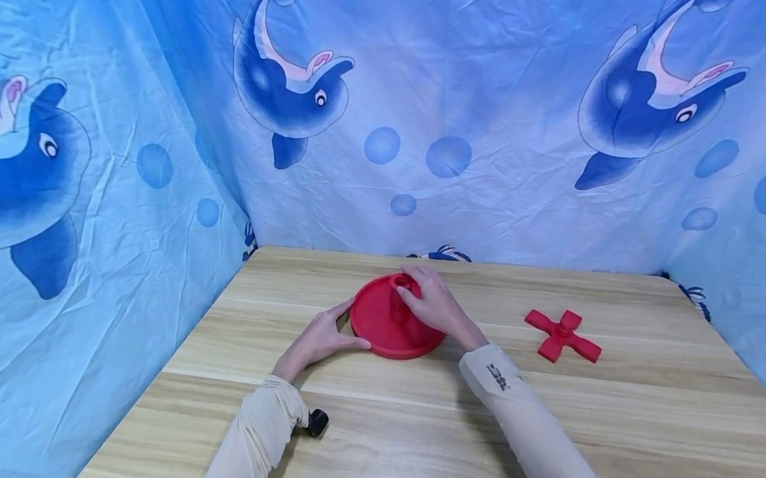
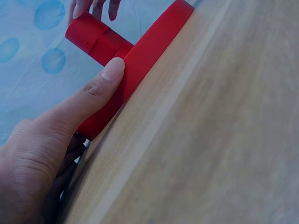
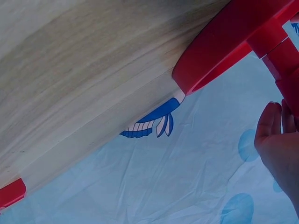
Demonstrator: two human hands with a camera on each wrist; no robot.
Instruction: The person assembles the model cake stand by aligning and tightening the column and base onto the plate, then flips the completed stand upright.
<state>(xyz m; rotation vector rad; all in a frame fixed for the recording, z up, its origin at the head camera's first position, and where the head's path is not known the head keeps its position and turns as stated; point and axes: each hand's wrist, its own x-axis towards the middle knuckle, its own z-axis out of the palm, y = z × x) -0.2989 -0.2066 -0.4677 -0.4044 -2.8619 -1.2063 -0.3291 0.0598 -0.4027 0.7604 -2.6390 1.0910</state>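
A round red base (image 1: pixel 375 329) with a raised rim lies on the wooden table. From its middle rises a red tube (image 1: pixel 395 302), hollow at the top. My left hand (image 1: pixel 315 340) holds the base by its left side, the thumb (image 2: pixel 113 70) on the outer rim at the front and the fingers farther back. With my right hand (image 1: pixel 436 304) I grip the upper part of the tube. In the right wrist view a thin seam shows between the tube (image 3: pixel 283 58) and the short stub (image 3: pixel 266 37) below it.
To the right on the table (image 1: pixel 640 426) lies a red cross-shaped piece (image 1: pixel 563 335) with a small round knob at its centre. A black object (image 1: pixel 317 422) sits at the left sleeve's cuff. Blue dolphin-print cloth (image 1: pixel 421 125) hangs behind and at both sides.
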